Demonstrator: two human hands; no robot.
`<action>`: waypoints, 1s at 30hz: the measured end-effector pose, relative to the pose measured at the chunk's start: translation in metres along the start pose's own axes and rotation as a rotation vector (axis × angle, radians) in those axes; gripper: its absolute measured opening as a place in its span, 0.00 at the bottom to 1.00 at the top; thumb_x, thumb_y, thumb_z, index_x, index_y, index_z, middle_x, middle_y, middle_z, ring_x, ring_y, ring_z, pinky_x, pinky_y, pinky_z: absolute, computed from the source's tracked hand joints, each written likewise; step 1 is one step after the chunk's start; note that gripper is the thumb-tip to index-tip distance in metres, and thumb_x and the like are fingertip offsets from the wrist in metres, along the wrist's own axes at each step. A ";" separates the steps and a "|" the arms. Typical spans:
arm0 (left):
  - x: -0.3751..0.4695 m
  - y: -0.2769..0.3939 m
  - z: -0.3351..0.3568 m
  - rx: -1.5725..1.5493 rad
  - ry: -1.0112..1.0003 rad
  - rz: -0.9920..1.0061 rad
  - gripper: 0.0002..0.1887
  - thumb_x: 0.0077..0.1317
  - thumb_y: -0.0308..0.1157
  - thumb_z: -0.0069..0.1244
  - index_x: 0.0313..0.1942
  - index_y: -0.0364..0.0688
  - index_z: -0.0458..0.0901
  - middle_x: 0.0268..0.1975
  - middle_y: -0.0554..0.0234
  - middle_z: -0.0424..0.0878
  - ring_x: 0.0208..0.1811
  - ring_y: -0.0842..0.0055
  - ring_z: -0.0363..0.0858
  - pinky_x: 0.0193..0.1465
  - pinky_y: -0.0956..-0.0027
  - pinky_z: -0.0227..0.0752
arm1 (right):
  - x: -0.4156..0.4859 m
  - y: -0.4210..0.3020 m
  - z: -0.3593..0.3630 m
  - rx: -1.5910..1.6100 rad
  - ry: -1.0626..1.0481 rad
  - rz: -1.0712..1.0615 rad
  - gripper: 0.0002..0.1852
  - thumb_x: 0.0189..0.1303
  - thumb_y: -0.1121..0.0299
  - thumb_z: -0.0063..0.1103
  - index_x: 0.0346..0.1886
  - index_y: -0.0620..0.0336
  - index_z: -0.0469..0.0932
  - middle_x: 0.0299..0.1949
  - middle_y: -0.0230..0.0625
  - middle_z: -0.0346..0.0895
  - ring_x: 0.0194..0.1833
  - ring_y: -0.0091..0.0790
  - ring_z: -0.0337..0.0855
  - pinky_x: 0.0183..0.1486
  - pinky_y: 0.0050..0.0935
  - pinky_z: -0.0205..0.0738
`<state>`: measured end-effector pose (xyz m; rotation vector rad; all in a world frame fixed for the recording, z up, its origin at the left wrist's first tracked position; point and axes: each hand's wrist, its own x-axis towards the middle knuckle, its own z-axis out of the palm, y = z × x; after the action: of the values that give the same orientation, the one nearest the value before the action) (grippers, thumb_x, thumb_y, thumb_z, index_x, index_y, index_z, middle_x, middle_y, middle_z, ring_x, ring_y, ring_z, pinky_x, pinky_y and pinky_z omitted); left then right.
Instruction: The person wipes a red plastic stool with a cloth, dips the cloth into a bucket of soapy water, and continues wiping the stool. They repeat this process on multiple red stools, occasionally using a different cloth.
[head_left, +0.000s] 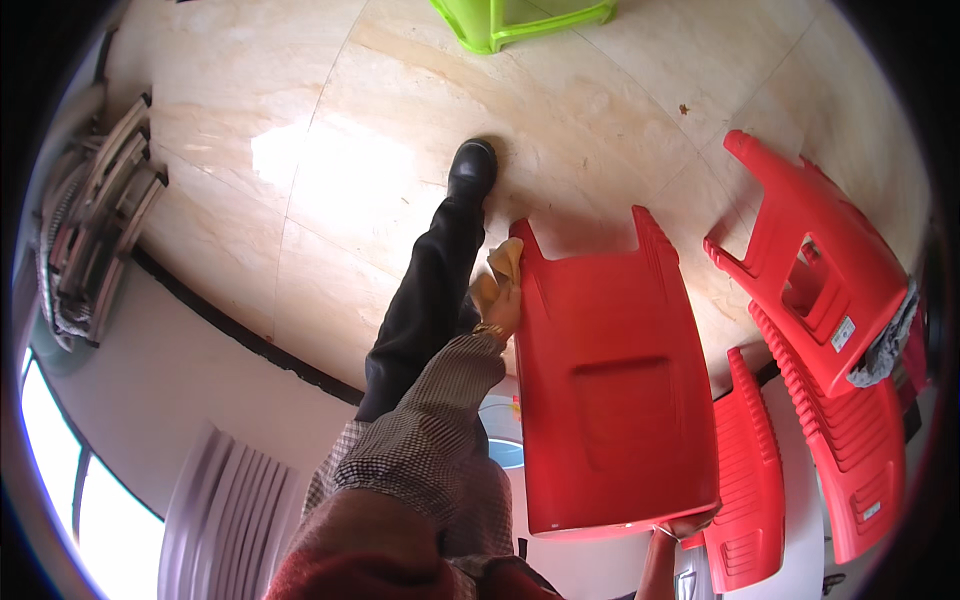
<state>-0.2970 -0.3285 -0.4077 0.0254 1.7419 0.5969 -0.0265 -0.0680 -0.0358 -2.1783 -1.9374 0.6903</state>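
Note:
A red plastic stool or chair (615, 390) is tipped in front of me, two of its legs pointing away and a smooth panel facing up. Beside its left edge, near one leg, my left hand (506, 306) holds a bunched yellow cloth (505, 262) against it. The near right corner of the red piece is held by my right hand (694, 521), whose fingers are partly hidden by the rim. A checkered sleeve covers my left arm.
More red plastic seats (840, 262) are at the right, with a grey cloth (889, 345) on one. A green plastic stool (487, 26) stands at the top. Folded metal-framed items (97, 232) lean at the left. A blue bucket (504, 452) is behind the red piece, near my legs.

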 end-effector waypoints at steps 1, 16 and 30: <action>-0.006 0.000 0.005 -0.106 0.036 -0.024 0.26 0.74 0.37 0.26 0.68 0.34 0.52 0.57 0.31 0.72 0.58 0.47 0.73 0.61 0.58 0.67 | -0.001 -0.001 0.001 -0.033 0.008 -0.011 0.29 0.69 0.49 0.31 0.49 0.67 0.73 0.44 0.46 0.77 0.41 0.43 0.81 0.39 0.41 0.81; 0.046 -0.002 -0.008 0.421 0.125 0.053 0.18 0.69 0.34 0.36 0.56 0.42 0.74 0.46 0.43 0.80 0.37 0.43 0.80 0.39 0.49 0.74 | -0.007 -0.007 0.003 -0.765 -0.042 -0.755 0.27 0.66 0.47 0.41 0.50 0.64 0.73 0.44 0.43 0.76 0.40 0.40 0.80 0.41 0.41 0.79; -0.045 -0.025 0.009 -1.732 0.211 -0.472 0.23 0.72 0.49 0.41 0.55 0.39 0.71 0.49 0.57 0.79 0.43 0.68 0.80 0.40 0.67 0.74 | 0.002 -0.014 0.007 -0.163 0.113 -0.145 0.25 0.69 0.50 0.39 0.52 0.65 0.70 0.41 0.43 0.75 0.38 0.40 0.79 0.38 0.40 0.80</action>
<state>-0.2696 -0.3620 -0.3787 -1.6108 0.8463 1.5505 -0.0416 -0.0651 -0.0372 -2.0863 -2.1328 0.3895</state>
